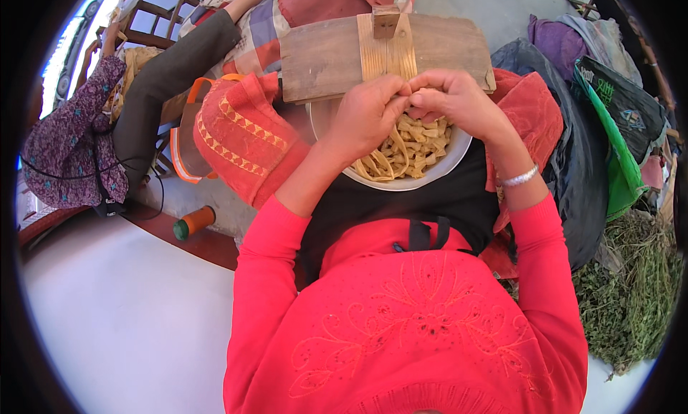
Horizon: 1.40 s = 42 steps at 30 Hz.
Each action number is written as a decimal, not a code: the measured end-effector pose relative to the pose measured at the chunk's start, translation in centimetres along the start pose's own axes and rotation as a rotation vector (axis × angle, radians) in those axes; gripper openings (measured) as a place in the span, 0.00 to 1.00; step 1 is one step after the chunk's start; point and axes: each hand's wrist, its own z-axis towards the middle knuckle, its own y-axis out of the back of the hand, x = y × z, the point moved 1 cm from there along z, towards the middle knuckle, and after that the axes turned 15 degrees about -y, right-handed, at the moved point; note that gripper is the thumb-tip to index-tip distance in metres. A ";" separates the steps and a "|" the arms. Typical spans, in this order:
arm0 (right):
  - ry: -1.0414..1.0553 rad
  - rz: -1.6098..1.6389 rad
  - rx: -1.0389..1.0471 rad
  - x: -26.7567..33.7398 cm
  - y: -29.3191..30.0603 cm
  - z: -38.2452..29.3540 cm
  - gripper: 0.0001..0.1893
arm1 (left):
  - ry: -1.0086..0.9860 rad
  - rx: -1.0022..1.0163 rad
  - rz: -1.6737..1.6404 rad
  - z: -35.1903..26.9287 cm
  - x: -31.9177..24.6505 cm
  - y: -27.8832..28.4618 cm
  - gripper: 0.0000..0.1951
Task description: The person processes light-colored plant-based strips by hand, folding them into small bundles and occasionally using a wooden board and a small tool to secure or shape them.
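A white bowl rests on my lap, holding knotted tan strips that look like tofu skin, with longer loose strips at its left. Above the bowl, my left hand and my right hand meet at the fingertips. Both pinch a strip of the same tan stuff, mostly hidden by the fingers; one length seems to hang down from between them. Just beyond the hands lies a wooden board with a paler crosspiece and a small upright block.
Red towels lie on both sides of my lap. A spool of orange thread lies on the floor at left. Another person's dark sleeve reaches in at upper left. At right are a black plastic bag, a green bag and dried plants.
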 end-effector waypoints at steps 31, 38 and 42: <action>0.689 -0.975 -0.938 -0.7 -1.3 1.3 0.05 | 0.447 -0.215 -0.097 -1.6 6.8 0.6 0.07; 0.535 -0.671 -0.826 -1.3 -3.7 0.9 0.10 | 0.747 -0.256 -0.951 -0.8 -0.2 -3.9 0.10; 0.448 -0.692 -0.763 -1.4 -1.0 -0.8 0.12 | 0.608 0.019 -0.640 -1.3 0.0 -0.5 0.13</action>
